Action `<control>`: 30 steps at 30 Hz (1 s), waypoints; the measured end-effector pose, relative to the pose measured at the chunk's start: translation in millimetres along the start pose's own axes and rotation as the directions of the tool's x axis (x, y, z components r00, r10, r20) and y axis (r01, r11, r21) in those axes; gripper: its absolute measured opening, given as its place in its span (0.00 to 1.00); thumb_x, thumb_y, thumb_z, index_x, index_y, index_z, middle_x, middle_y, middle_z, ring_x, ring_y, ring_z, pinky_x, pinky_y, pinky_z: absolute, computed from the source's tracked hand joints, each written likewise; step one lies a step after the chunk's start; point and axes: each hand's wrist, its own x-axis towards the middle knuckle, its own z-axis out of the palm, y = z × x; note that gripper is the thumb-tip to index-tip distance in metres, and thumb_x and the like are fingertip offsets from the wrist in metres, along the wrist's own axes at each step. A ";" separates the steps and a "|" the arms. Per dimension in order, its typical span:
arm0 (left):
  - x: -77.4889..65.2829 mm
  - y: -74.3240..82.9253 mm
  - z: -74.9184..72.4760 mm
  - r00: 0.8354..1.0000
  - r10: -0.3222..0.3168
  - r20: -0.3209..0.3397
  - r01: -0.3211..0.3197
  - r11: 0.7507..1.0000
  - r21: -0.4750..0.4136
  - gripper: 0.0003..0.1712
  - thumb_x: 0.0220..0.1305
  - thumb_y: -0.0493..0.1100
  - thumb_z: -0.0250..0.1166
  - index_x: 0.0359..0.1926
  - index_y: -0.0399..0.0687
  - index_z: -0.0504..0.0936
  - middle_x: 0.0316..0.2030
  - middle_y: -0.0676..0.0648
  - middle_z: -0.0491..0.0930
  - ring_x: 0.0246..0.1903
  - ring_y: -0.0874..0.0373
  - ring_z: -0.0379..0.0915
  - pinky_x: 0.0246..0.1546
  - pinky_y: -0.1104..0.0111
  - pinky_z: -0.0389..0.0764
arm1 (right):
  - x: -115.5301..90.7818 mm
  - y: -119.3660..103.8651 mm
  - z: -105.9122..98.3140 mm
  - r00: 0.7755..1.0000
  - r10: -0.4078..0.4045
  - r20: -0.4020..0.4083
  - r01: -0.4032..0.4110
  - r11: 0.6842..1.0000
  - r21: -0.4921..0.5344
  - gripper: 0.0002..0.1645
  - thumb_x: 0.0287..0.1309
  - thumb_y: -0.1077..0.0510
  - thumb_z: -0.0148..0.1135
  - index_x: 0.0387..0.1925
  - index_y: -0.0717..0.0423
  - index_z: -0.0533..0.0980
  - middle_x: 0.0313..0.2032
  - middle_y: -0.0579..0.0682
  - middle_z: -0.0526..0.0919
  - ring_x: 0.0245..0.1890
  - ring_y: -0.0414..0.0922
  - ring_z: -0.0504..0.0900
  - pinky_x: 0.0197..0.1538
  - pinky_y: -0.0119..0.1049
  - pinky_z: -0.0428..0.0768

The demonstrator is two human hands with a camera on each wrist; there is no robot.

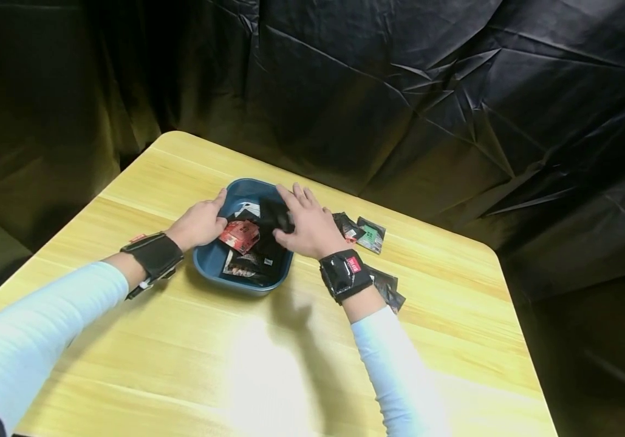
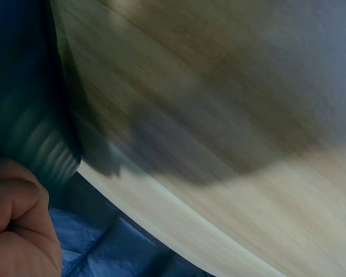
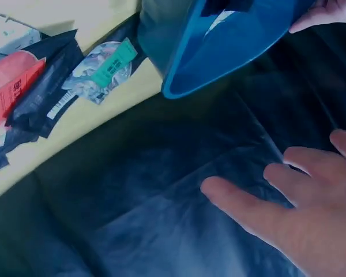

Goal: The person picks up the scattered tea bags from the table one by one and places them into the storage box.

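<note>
The blue bin (image 1: 216, 273) stands on the table with several packets lying loose inside it: a red packet (image 1: 242, 238) towards your left hand, a black packet (image 1: 254, 268) with a picture on it at the near end, and more dark wrapping towards the far end, where overlap makes a count unsafe. As far as you can judge, the work is partway along: these packets are in, and others lie outside.

Your left hand (image 1: 203, 223) has its grip on the bin's left rim, thumb lapped over the inner side. Your right hand (image 1: 312, 224) is over the opposite rim with its fingers spread and slightly bent; the right wrist view shows nothing held in that grip.

What is left, judging by the layout, is to your right on the table (image 1: 153, 340). Beyond your right hand lie a green-labelled packet (image 1: 371, 235) and, just beside it, a dark packet with a red label (image 3: 17, 95). Nearer you, partly hidden by your wrist, are further black packets (image 1: 385, 288); you cannot tell exactly how many. Behind the table hangs a creased black sheet (image 1: 454, 133).
</note>
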 end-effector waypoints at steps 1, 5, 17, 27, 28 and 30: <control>0.2 0.2 0.2 1.000 0.001 -0.001 -0.001 1.000 -0.003 0.42 0.63 0.39 0.50 0.71 0.29 0.40 0.60 0.22 0.62 0.55 0.37 0.68 0.57 0.48 0.69 | -2.1 2.6 0.4 1.000 0.004 0.031 -0.005 1.000 0.021 0.45 0.56 0.43 0.57 0.72 0.38 0.50 0.73 0.50 0.48 0.74 0.47 0.44 0.68 0.59 0.54; 1.7 0.1 0.2 1.000 0.001 -0.004 -0.001 1.000 -0.010 0.42 0.63 0.39 0.50 0.71 0.30 0.40 0.60 0.22 0.63 0.48 0.41 0.70 0.52 0.50 0.71 | -21.4 32.9 2.7 0.997 0.049 0.067 -0.053 0.997 0.061 0.41 0.56 0.46 0.58 0.70 0.43 0.56 0.72 0.52 0.52 0.72 0.50 0.50 0.68 0.57 0.56; -0.2 -0.8 -1.0 1.000 -0.001 -0.002 0.001 1.000 -0.014 0.42 0.62 0.38 0.49 0.71 0.29 0.40 0.60 0.22 0.64 0.50 0.42 0.69 0.55 0.48 0.69 | -103.8 148.0 45.1 0.800 0.442 0.407 -0.468 0.883 -0.038 0.55 0.46 0.55 0.69 0.72 0.48 0.50 0.69 0.65 0.54 0.65 0.64 0.61 0.61 0.59 0.66; -0.2 0.6 -0.3 1.000 0.007 0.012 -0.006 1.000 -0.006 0.41 0.63 0.38 0.49 0.70 0.28 0.40 0.59 0.22 0.64 0.49 0.41 0.69 0.54 0.49 0.70 | -91.7 134.1 39.5 0.935 0.352 -0.034 -0.354 0.927 -0.121 0.20 0.56 0.59 0.52 0.51 0.58 0.75 0.24 0.52 0.80 0.21 0.46 0.73 0.25 0.40 0.73; 0.1 0.5 -0.6 1.000 0.006 0.012 -0.006 1.000 -0.007 0.41 0.63 0.38 0.49 0.70 0.28 0.40 0.59 0.22 0.64 0.48 0.41 0.69 0.53 0.49 0.70 | -85.9 124.6 32.1 0.943 0.329 -0.055 -0.333 0.938 -0.097 0.19 0.56 0.59 0.52 0.50 0.58 0.75 0.25 0.52 0.80 0.21 0.46 0.73 0.25 0.40 0.73; 0.3 0.3 -0.7 1.000 0.001 0.018 -0.001 1.000 -0.011 0.41 0.63 0.38 0.49 0.71 0.29 0.40 0.60 0.22 0.63 0.47 0.42 0.69 0.52 0.50 0.71 | -72.3 102.9 19.2 0.959 0.264 -0.104 -0.273 0.959 -0.077 0.19 0.55 0.59 0.52 0.50 0.56 0.75 0.28 0.51 0.82 0.23 0.47 0.75 0.27 0.42 0.75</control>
